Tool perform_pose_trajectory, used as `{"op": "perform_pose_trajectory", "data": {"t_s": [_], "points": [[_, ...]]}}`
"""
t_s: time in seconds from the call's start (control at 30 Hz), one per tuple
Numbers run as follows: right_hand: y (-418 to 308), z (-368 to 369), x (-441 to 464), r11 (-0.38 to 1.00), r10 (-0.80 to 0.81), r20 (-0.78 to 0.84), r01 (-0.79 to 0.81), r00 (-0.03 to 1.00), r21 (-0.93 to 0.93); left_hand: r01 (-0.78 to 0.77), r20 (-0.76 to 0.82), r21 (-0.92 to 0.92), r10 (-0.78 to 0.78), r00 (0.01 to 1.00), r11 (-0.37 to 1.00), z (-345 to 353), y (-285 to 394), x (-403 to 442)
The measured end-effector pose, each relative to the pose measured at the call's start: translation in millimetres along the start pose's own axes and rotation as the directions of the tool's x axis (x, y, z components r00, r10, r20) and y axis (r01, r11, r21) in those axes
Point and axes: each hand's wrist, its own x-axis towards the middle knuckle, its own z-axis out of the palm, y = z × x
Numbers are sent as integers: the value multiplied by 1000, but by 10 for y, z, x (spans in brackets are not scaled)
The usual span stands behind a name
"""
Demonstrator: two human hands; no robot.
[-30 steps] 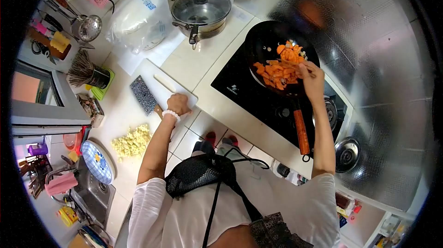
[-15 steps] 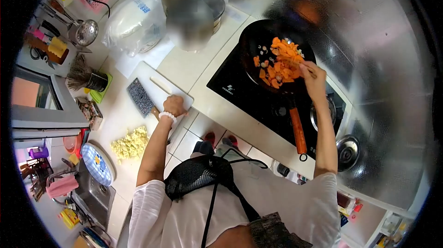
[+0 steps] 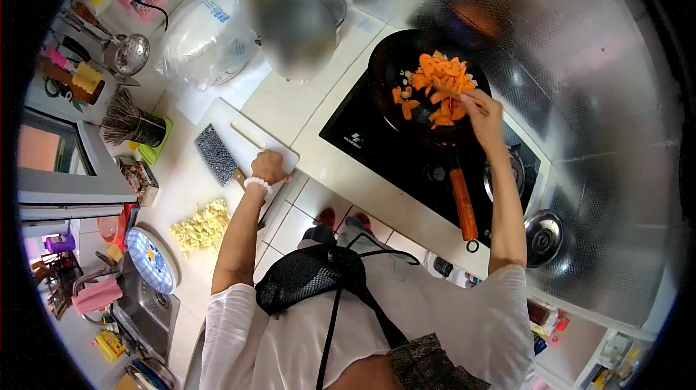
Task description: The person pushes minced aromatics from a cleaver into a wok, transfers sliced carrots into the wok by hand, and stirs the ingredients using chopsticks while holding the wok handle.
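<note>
My right hand (image 3: 483, 111) is closed round a wooden utensil (image 3: 451, 91) whose end is among orange slices (image 3: 442, 75) in a black wok (image 3: 388, 64). The wok's reddish wooden handle (image 3: 463, 201) points toward me, and no hand is on it. My left hand (image 3: 269, 167), with a white bracelet at the wrist, rests closed on the near corner of a white cutting board (image 3: 226, 116). Whether it grips the board's edge is hidden. A cleaver (image 3: 216, 154) lies on the board beside it. Chopped pale yellow pieces (image 3: 201, 226) are heaped on the counter nearer to me.
The wok stands on a black cooktop (image 3: 377, 151). Behind the board are a plastic bag (image 3: 206, 35) and a lidded pot (image 3: 330, 2), largely covered by a blur. At left are a blue-patterned plate (image 3: 151, 259), a sink (image 3: 145, 303) and a skewer holder (image 3: 150, 129).
The utensil in my right hand has moved through the orange slices, which have shifted in the wok. My left hand has stayed at the board's corner. The view has shifted slightly.
</note>
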Motion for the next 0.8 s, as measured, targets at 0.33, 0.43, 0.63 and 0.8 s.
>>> {"op": "perform_pose_trajectory", "data": {"t_s": [0.33, 0.43, 0.63, 0.8], "points": [[410, -43, -39, 989, 97, -100, -85, 990, 122, -18, 117, -3, 18, 993, 1000, 7, -19, 87], [572, 153, 172, 979, 97, -153, -67, 983, 192, -15, 119, -3, 15, 993, 1000, 1, -28, 56], [154, -30, 22, 908, 186, -111, -127, 976, 400, -6, 84, 9, 5, 996, 1000, 34, -38, 3], [246, -266, -151, 970, 136, -357, -197, 924, -140, -40, 74, 42, 36, 997, 998, 22, -33, 19]]}}
